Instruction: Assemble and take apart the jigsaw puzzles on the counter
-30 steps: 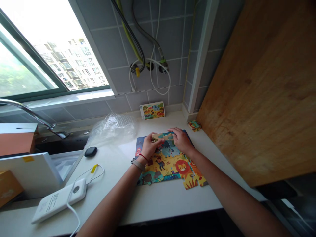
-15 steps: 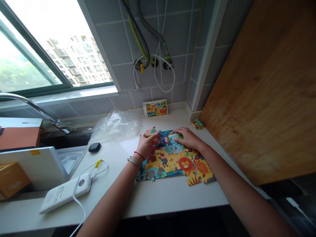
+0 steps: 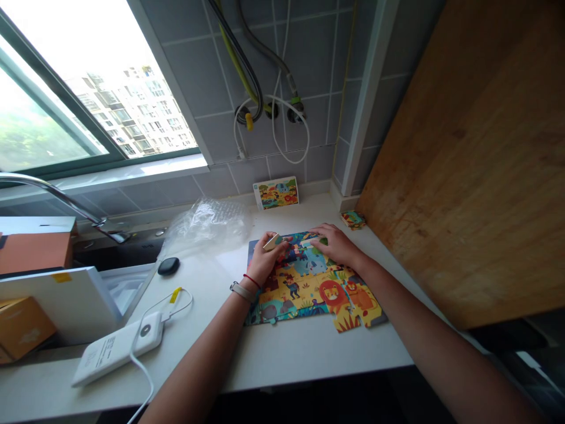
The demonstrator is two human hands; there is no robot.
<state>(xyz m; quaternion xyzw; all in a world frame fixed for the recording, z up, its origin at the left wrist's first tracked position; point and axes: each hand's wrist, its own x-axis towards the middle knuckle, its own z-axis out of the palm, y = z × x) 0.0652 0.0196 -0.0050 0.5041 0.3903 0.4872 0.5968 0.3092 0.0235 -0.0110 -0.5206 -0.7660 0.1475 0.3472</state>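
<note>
A colourful animal jigsaw puzzle (image 3: 304, 288) lies on the white counter, with lions at its lower right. My left hand (image 3: 263, 259) is over its upper left part, closed on a puzzle piece (image 3: 272, 242) that is tilted with its pale edge showing. Over the upper right part, my right hand (image 3: 338, 246) curls its thumb and fingers about another puzzle piece (image 3: 312, 241), pale blue and green. The hand hides part of that piece, and I cannot tell whether it touches the pieces below. A small stack of puzzle pieces (image 3: 353, 219) lies beyond my right hand.
A picture card (image 3: 277, 193) leans against the tiled wall. Crumpled clear plastic (image 3: 207, 227), a black oval object (image 3: 168, 266) and a white power bank (image 3: 119, 347) with a cable are on the left. A wooden panel (image 3: 424, 176) borders the right side.
My left hand has turned its puzzle piece, so the pale edge now shows more, and has shifted slightly right over the puzzle. My right hand stays nearly in place. The view has shifted slightly.
</note>
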